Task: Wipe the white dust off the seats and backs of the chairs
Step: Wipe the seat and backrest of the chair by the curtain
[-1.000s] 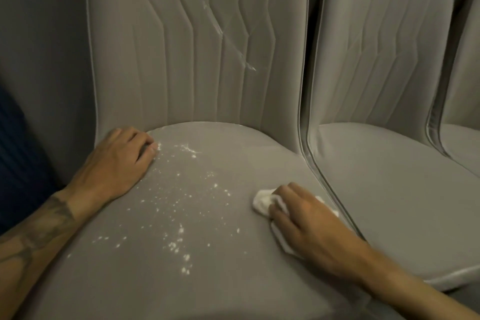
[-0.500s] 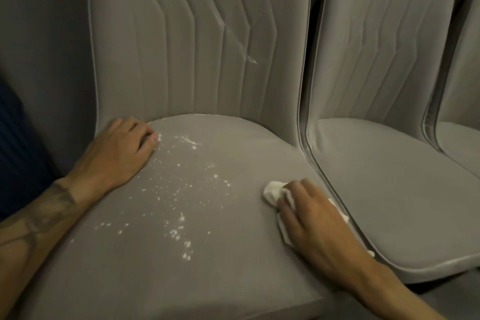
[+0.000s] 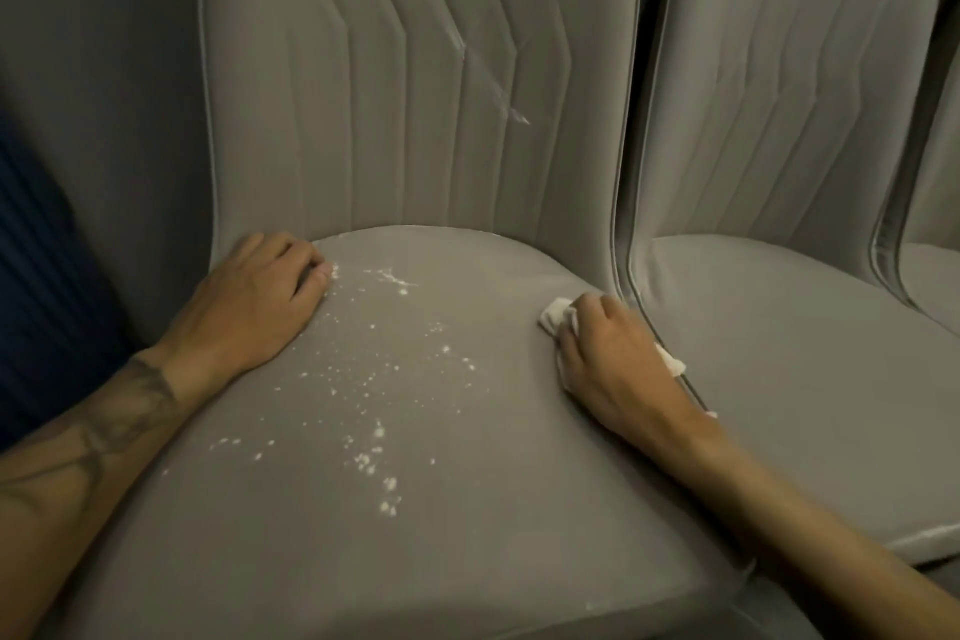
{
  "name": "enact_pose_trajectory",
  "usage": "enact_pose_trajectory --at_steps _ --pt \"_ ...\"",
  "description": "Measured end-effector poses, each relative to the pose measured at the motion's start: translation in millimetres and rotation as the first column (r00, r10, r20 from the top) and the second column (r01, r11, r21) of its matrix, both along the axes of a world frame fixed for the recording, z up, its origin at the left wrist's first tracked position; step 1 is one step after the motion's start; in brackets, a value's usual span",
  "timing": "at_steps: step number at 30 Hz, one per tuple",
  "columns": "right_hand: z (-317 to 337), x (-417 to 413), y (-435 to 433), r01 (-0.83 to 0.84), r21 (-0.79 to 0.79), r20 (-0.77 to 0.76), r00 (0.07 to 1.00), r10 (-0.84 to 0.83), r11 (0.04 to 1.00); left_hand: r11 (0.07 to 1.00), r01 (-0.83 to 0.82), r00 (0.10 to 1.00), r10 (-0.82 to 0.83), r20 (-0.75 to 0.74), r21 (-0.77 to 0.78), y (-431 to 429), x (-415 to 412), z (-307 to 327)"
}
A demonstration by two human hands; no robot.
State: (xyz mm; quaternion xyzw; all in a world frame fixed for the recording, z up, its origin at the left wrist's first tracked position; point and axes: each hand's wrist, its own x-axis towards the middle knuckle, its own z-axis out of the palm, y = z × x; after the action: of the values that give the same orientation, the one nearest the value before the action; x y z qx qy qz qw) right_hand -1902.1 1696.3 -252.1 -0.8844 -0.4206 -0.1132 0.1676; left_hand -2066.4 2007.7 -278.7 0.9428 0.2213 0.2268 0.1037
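Observation:
A grey padded chair fills the view; its seat (image 3: 493, 509) carries scattered white dust (image 3: 374, 431) across the middle and left. A white streak (image 3: 488, 78) runs diagonally down its quilted back (image 3: 337, 94). My right hand (image 3: 618, 359) grips a crumpled white cloth (image 3: 556, 317) and presses it on the seat's right rear edge. My left hand (image 3: 254, 307) rests on the seat's left rear corner, fingers curled under, holding nothing, next to the dust.
A second grey chair (image 3: 779, 353) stands close on the right, its seat free of visible dust. A third chair's edge (image 3: 935, 276) shows at the far right. A grey wall (image 3: 93, 68) and a dark blue surface (image 3: 47, 276) lie to the left.
My right hand has slid the cloth away from me, along the seat's right edge toward the backrest. My left hand has stayed at the left rear corner.

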Motion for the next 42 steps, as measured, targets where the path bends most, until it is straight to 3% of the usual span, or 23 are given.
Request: enact_pose_trajectory --at_steps 3,6,9,13,15,19,22,25,27,29,31,33,35,37,39,40,42 --pt "-12 -40 17 -0.235 0.077 -0.034 0.971 0.238 0.969 1.0 0.0 1.0 0.0 0.008 0.0 0 1 0" --pt "-16 -63 6 -0.494 0.029 -0.038 0.868 0.495 0.869 1.0 -0.001 1.0 0.001 0.006 0.001 -1 1 1" --pt "-10 -19 16 -0.432 -0.001 -0.001 0.902 0.432 0.902 1.0 -0.011 1.0 0.011 0.001 -0.001 -3 0 2" --pt "-2 20 55 -0.152 0.01 -0.07 0.986 0.152 0.988 1.0 -0.01 1.0 0.01 -0.005 -0.015 -3 0 2" --pt "-7 -3 65 -0.237 0.041 -0.022 0.971 0.238 0.971 1.0 -0.005 1.0 0.005 -0.004 -0.018 -1 0 1" --pt "-17 -45 43 -0.55 0.031 -0.033 0.834 0.55 0.835 1.0 -0.009 1.0 0.009 0.005 -0.009 1 1 -1" --pt "-14 0 51 -0.456 0.005 -0.016 0.89 0.456 0.89 1.0 -0.009 1.0 0.009 -0.002 -0.013 0 1 -1" --pt "-5 55 82 -0.11 -0.032 -0.086 0.99 0.107 0.993 1.0 -0.017 1.0 0.017 -0.011 -0.006 -2 1 0" --pt "-9 60 103 0.001 -0.048 -0.098 0.995 -0.006 0.999 1.0 -0.023 1.0 0.023 -0.007 -0.004 -3 0 1" --pt "-18 36 110 -0.144 0.038 -0.088 0.985 0.147 0.989 1.0 -0.023 1.0 0.023 -0.003 -0.01 -3 0 1" --pt "-27 5 98 -0.394 0.094 -0.074 0.913 0.401 0.914 1.0 -0.018 1.0 0.018 -0.002 -0.019 -3 1 1" --pt "-23 10 87 -0.488 0.066 -0.094 0.865 0.492 0.87 1.0 -0.016 1.0 0.016 0.004 -0.022 -2 1 0" --pt "-16 41 94 -0.388 0.037 -0.097 0.916 0.39 0.921 1.0 -0.015 1.0 0.015 0.012 -0.019 -3 0 0" --pt "-8 74 108 -0.124 -0.008 -0.135 0.983 0.122 0.992 1.0 -0.014 1.0 0.014 0.014 -0.014 -3 0 0" --pt "-7 83 127 0.053 -0.042 -0.106 0.993 -0.057 0.998 1.0 -0.024 1.0 0.024 0.015 -0.008 -2 0 0" --pt "-9 77 134 0.051 -0.041 -0.094 0.994 -0.055 0.998 1.0 -0.028 1.0 0.028 0.014 -0.005 -2 1 -1" --pt "-16 50 140 -0.108 0.038 -0.117 0.987 0.112 0.993 1.0 -0.03 1.0 0.03 0.011 -0.004 0 1 -2"
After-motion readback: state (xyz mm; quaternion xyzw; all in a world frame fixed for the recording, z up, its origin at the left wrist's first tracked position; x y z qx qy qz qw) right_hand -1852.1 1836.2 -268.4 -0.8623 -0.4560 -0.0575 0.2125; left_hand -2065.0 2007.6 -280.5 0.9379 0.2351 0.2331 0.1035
